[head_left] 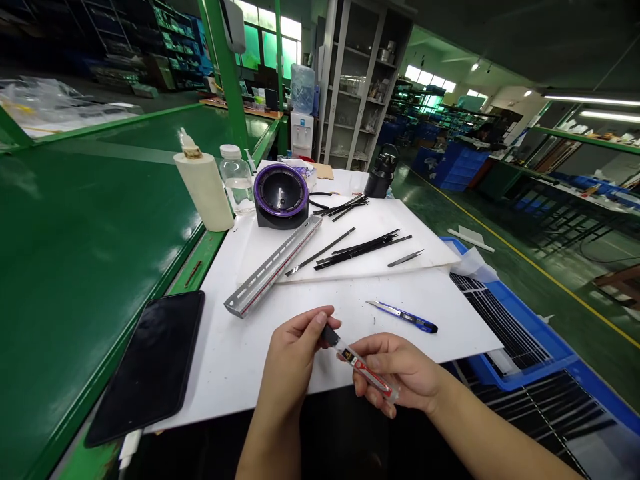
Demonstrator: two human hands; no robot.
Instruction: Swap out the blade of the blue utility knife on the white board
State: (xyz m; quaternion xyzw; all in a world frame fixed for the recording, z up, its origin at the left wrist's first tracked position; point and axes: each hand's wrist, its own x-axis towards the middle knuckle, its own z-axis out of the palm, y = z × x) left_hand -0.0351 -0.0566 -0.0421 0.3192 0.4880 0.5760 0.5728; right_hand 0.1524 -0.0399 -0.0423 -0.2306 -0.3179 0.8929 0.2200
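Near the front of the white board, my two hands hold a slim clear blade case (pixel 369 373) with a red label and a black end. My left hand (pixel 299 340) pinches the black end between thumb and fingers. The fingers of my right hand (pixel 400 373) wrap round the clear, labelled part. Whether the black end is a separate cap, I cannot tell. Beyond my right hand lies a blue utility knife (pixel 404 316), its pointed blade out to the left. Tweezers (pixel 405 259) and several thin black strips (pixel 363 251) lie farther back on a white foam sheet (pixel 425 250).
A slotted metal channel (pixel 275 265) lies at the left of the board, near a black tablet (pixel 150 363) with a white cable. Behind stand a purple-rimmed round device (pixel 281 193), a cream bottle (pixel 205 190) and a clear jar (pixel 237 180). Blue trays (pixel 530 380) of strips are at right.
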